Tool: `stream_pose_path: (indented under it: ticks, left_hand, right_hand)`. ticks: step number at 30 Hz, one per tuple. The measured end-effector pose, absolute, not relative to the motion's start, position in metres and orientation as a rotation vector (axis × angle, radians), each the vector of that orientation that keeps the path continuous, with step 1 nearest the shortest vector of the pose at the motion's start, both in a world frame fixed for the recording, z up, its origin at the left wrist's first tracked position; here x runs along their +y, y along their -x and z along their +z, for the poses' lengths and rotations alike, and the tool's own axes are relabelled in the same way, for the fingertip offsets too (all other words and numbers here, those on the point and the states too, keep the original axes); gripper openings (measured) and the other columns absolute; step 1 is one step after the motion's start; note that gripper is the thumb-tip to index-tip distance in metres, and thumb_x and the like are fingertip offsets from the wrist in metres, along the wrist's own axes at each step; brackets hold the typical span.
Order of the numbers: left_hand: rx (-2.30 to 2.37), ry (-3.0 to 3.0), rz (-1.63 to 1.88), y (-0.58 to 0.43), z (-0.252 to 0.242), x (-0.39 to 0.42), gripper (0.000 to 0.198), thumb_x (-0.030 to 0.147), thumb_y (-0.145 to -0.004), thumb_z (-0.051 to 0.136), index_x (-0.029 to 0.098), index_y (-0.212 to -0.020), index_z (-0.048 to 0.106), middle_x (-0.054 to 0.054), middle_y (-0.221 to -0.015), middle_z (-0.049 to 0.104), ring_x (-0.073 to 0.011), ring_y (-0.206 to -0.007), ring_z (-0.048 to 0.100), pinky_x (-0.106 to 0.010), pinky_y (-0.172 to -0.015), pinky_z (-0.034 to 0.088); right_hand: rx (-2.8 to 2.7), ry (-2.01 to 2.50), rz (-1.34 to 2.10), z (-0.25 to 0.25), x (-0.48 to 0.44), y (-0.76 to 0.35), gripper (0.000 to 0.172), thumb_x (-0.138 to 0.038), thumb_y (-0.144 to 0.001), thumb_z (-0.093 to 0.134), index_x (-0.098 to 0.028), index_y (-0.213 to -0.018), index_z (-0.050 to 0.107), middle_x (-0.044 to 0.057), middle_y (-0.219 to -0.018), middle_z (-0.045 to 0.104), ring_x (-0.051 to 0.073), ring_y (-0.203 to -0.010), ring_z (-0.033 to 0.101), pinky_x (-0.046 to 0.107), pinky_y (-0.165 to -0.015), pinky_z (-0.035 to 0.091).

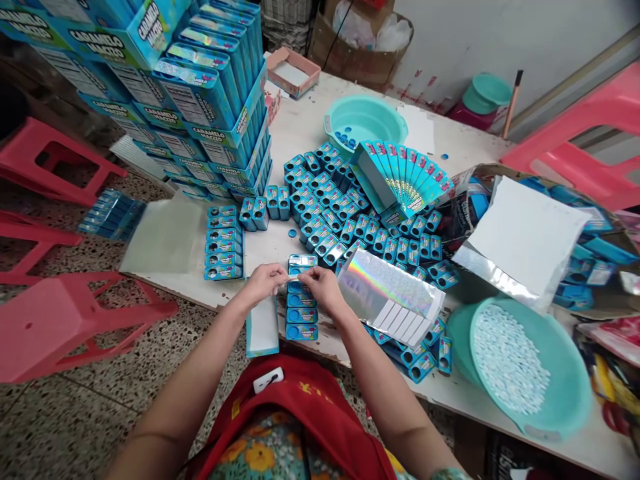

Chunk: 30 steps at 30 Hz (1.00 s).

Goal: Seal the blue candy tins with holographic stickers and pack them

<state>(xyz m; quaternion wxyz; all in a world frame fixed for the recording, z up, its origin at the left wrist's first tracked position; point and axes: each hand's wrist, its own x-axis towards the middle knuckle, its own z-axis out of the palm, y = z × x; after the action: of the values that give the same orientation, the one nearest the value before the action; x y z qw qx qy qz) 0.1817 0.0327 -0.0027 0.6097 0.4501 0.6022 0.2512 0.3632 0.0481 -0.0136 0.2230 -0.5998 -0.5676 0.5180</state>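
My left hand (267, 282) and my right hand (323, 285) meet at the table's near edge, fingers pinched on a small blue candy box (302, 265). Below them a short column of filled blue boxes (301, 313) lies flat. A shallow white-lined tray lid (263, 328) rests by my left wrist. A holographic silver card (387, 295) lies just right of my right hand. A large heap of small open blue boxes (345, 217) spreads across the table behind my hands.
A tall stack of blue cartons (200, 100) stands back left. A teal basin of white pellets (520, 363) sits at right, another teal basin (365, 120) farther back. Fanned flat cartons (405, 177), a foil-lined box (525, 240) and red stools (55, 160) surround the table.
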Motion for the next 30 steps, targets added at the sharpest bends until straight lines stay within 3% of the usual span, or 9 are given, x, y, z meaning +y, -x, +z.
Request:
stream_pose_path:
  ticks: [7,13,16,21,24,27,30]
  left_hand:
    - [1.441,-0.971,0.680,-0.189,-0.031,0.041,0.023,0.030,-0.070,0.054,0.017,-0.089,0.056,0.005,-0.059,0.053,-0.0073,-0.045,0.045,-0.018,-0.043,0.034]
    - [1.488,-1.008,0.763,-0.198,-0.050,0.038,0.014,0.027,-0.074,0.049,0.021,-0.087,0.045,0.007,-0.058,0.052,-0.0095,-0.048,0.049,-0.020,-0.048,0.040]
    - [1.632,-1.103,0.701,-0.198,-0.052,0.037,0.014,0.028,-0.078,0.047,0.022,-0.090,0.047,0.005,-0.062,0.055,-0.0121,-0.056,0.054,-0.022,-0.054,0.043]
    - [1.938,-1.293,0.534,-0.210,-0.045,0.028,0.029,0.037,-0.084,0.044,0.020,-0.104,0.056,-0.007,-0.094,0.067,-0.0220,-0.089,0.062,-0.033,-0.079,0.047]
    - [1.852,-1.380,0.511,-0.224,-0.047,0.015,0.047,0.047,-0.090,0.032,0.019,-0.121,0.052,-0.010,-0.120,0.060,-0.0256,-0.112,0.054,-0.039,-0.093,0.042]
    - [1.922,-1.436,0.295,-0.226,-0.044,0.009,0.055,0.054,-0.088,0.032,0.016,-0.120,0.054,-0.015,-0.129,0.054,-0.0329,-0.120,0.047,-0.049,-0.097,0.038]
    - [2.024,-1.670,0.489,-0.229,-0.023,0.019,0.056,0.054,-0.086,0.039,0.012,-0.119,0.056,-0.018,-0.130,0.052,-0.0327,-0.121,0.045,-0.048,-0.101,0.034]
  right_hand:
    - [-1.874,1.940,1.066,-0.011,0.054,-0.356,0.020,-0.031,-0.081,0.053,-0.019,-0.071,0.065,0.004,-0.069,0.067,0.016,-0.065,0.058,0.024,-0.059,0.036]
    - [-1.924,2.202,0.933,-0.014,0.057,-0.351,0.016,-0.031,-0.079,0.055,-0.019,-0.084,0.063,0.008,-0.083,0.070,0.022,-0.080,0.064,0.027,-0.065,0.039]
    - [-1.824,2.271,0.906,-0.014,0.058,-0.360,0.031,-0.036,-0.076,0.061,-0.017,-0.099,0.056,0.008,-0.085,0.069,0.023,-0.080,0.064,0.027,-0.065,0.040]
    - [-1.908,2.204,0.903,-0.016,0.057,-0.360,0.024,-0.039,-0.083,0.055,-0.020,-0.098,0.051,0.006,-0.086,0.068,0.021,-0.081,0.064,0.027,-0.066,0.041]
    - [-1.986,2.166,0.851,-0.020,0.057,-0.351,0.017,-0.034,-0.087,0.049,-0.021,-0.098,0.052,0.006,-0.094,0.067,0.021,-0.084,0.063,0.028,-0.067,0.042]
    - [-1.991,2.096,0.841,-0.017,0.053,-0.354,0.017,-0.025,-0.089,0.042,-0.020,-0.102,0.052,0.007,-0.096,0.066,0.020,-0.081,0.063,0.028,-0.067,0.043]
    - [-1.888,1.872,0.748,0.000,0.035,-0.386,0.017,-0.024,-0.091,0.041,-0.020,-0.102,0.052,0.006,-0.094,0.065,0.017,-0.082,0.062,0.027,-0.070,0.044]
